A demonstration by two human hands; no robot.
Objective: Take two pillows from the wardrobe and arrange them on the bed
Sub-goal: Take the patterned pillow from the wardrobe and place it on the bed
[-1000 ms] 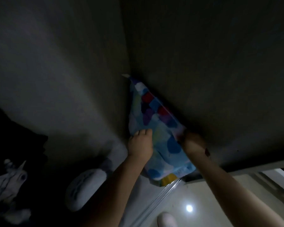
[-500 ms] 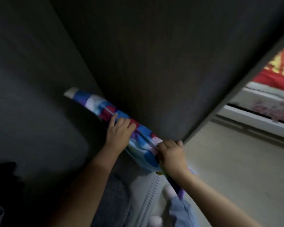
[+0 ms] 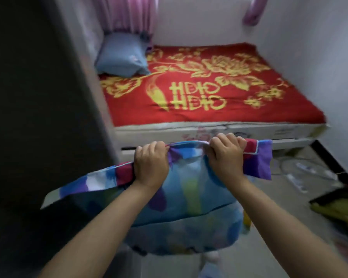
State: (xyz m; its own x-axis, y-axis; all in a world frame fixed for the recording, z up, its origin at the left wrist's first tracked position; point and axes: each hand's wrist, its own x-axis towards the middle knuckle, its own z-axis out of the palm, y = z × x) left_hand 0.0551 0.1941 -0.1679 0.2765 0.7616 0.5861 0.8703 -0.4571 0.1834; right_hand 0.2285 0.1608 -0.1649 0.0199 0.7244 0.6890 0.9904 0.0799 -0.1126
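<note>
We hold the colourful pillow (image 3: pixel 189 199) up in front of the bed (image 3: pixel 205 93), our left hand (image 3: pixel 151 163) and right hand (image 3: pixel 225 157) each with fingers (image 3: pixel 223 141) clenched tight on its bunched top edge, so that the pillow hangs free below them, short of the bed's near side. On the bed lies a red blanket (image 3: pixel 239 109) with yellow flowers, and a light blue pillow (image 3: pixel 122 55) rests at the bed's far left corner against the pink curtain (image 3: pixel 129 15). The dark wardrobe (image 3: pixel 38 97) stands left of the bed, and right of the bed's foot a dark tray (image 3: pixel 333 197) on the floor holds something yellow, too blurred to name.
</note>
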